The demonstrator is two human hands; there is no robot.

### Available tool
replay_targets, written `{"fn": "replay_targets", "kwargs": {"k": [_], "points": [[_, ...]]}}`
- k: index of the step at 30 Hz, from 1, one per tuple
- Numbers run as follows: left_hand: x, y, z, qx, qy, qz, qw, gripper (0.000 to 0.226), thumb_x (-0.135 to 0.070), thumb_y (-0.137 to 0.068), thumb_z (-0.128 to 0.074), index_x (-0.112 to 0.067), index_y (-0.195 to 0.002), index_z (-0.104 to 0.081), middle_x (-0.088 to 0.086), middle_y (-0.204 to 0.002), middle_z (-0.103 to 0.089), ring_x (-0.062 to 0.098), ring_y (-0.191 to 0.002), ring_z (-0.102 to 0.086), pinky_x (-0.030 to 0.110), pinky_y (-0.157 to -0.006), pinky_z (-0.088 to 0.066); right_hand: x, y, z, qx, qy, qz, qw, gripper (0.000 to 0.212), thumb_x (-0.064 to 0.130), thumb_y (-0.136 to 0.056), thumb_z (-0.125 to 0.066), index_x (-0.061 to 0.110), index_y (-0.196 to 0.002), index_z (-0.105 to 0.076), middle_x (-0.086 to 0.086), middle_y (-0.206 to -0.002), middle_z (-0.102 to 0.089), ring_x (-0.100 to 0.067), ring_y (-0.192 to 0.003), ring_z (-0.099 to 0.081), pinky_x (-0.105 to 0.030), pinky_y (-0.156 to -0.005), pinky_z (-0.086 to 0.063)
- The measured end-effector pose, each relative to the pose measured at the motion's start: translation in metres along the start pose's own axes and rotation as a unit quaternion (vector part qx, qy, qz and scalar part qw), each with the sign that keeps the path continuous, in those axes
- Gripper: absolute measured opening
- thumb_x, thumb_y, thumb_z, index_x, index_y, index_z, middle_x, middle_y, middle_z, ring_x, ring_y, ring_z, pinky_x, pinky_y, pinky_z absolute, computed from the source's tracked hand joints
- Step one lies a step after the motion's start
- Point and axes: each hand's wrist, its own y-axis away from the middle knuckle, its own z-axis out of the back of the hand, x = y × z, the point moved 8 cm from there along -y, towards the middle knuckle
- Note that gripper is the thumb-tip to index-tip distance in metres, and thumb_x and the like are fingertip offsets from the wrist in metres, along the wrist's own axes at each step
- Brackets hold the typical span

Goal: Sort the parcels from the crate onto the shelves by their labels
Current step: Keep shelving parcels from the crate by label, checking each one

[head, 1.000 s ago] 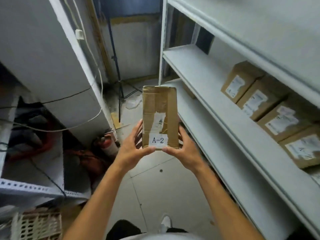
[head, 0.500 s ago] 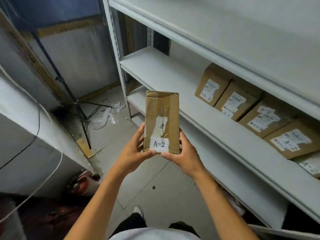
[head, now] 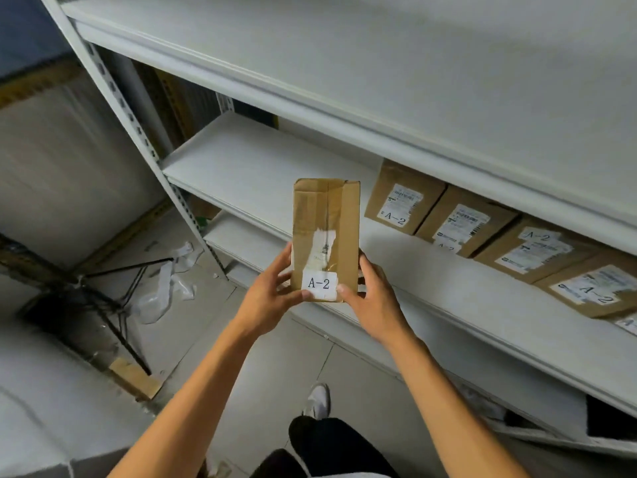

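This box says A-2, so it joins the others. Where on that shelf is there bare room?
The shelf is bare between its left post and the nearest A-2 box. Rightward, the row of boxes sits packed side by side.

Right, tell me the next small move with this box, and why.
Probably carry the box, held by the left hand and right hand, onto the bare stretch of the middle shelf, left of the row of boxes. Its label reads A-2, and the labels legible there read A-2 too.
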Motion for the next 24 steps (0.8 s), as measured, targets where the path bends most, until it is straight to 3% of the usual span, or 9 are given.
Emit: {"fn": "replay_targets", "kwargs": {"k": [3,5,7,10,14,19,22,24], "points": [[-0.004,-0.057,0.007,-0.023,-0.061,-0.017,0.998,0.091,-0.01,-0.086,-0.074,-0.035,-0.156,-0.02,0.0,-0.132,-0.061,0.016,-0.119,-0.06,0.01,-0.072,-0.053,-0.014,-0.051,0.005,-0.041,0.031,-0.019,0.999,0.067,0.024,-0.091,-0.065,0.038,-0.149,-0.032,0.001,-0.121,-0.047,-0.006,-0.106,-0.052,-0.023,-0.088,-0.049],[-0.006,-0.094,0.011,-0.034,-0.098,-0.03,0.994,0.09,-0.009,-0.088,-0.072,-0.033,-0.157,-0.019,0.005,-0.134,-0.061,0.019,-0.12,-0.06,0.008,-0.077,-0.053,-0.022,-0.084,0.007,-0.071,0.047,-0.028,0.996,0.072,0.025,-0.09,-0.067,0.036,-0.15,-0.031,0.0,-0.119,-0.048,-0.006,-0.101,-0.053,-0.026,-0.089,-0.049],[-0.007,-0.131,0.013,-0.036,-0.125,-0.041,0.991,0.088,-0.008,-0.089,-0.07,-0.03,-0.157,-0.019,0.007,-0.138,-0.058,0.021,-0.122,-0.059,0.024,-0.091,-0.054,-0.028,-0.115,0.008,-0.106,0.056,-0.036,0.992,0.075,0.023,-0.088,-0.07,0.035,-0.151,-0.031,0.0,-0.12,-0.049,-0.01,-0.101,-0.054,-0.028,-0.088,-0.051],[-0.002,-0.178,0.016,-0.053,-0.152,-0.051,0.986,0.083,-0.007,-0.089,-0.069,-0.029,-0.155,-0.024,0.006,-0.139,-0.058,0.024,-0.121,-0.061,0.043,-0.097,-0.054,-0.04,-0.153,0.004,-0.172,0.072,-0.035,0.982,0.076,0.017,-0.086,-0.073,0.03,-0.15,-0.035,-0.003,-0.126,-0.052,-0.018,-0.105,-0.058,-0.034,-0.091,-0.053],[0.012,-0.236,0.019,-0.076,-0.198,-0.111,0.971,0.07,-0.007,-0.091,-0.068,-0.027,-0.148,-0.034,0.004,-0.137,-0.06,0.023,-0.115,-0.065,0.033,-0.093,-0.053,-0.066,-0.195,-0.008,-0.265,0.067,-0.025,0.962,0.076,0.014,-0.083,-0.076,0.026,-0.149,-0.039,-0.009,-0.13,-0.058,-0.026,-0.107,-0.063,-0.042,-0.091,-0.055],[0.034,-0.282,0.019,-0.107,-0.177,-0.17,0.963,0.045,-0.017,-0.095,-0.064,-0.025,-0.134,-0.043,0.004,-0.131,-0.059,0.018,-0.109,-0.063,0.035,-0.091,-0.058,-0.081,-0.207,-0.008,-0.384,0.045,0.009,0.922,0.05,0.0,-0.084,-0.073,0.008,-0.13,-0.057,-0.011,-0.112,-0.07,-0.021,-0.094,-0.069,-0.038,-0.085,-0.059],[0.038,-0.296,0.014,-0.089,-0.156,-0.196,0.964,0.036,-0.006,-0.093,-0.063,-0.016,-0.124,-0.049,0.007,-0.12,-0.059,0.018,-0.102,-0.063,0.037,-0.088,-0.058,-0.087,-0.21,-0.011,-0.4,0.059,0.003,0.914,0.053,0.002,-0.085,-0.072,0.006,-0.135,-0.054,-0.015,-0.122,-0.065,-0.025,-0.1,-0.068,-0.031,-0.089,-0.054],[0.038,-0.306,0.012,-0.075,-0.151,-0.216,0.962,0.038,0.001,-0.089,-0.063,-0.014,-0.12,-0.05,0.008,-0.115,-0.059,0.019,-0.101,-0.063,0.039,-0.087,-0.058,-0.088,-0.215,-0.014,-0.402,0.085,0.011,0.912,0.06,0.006,-0.085,-0.073,0.004,-0.141,-0.049,-0.016,-0.133,-0.056,-0.029,-0.112,-0.063,-0.035,-0.098,-0.05]]}}
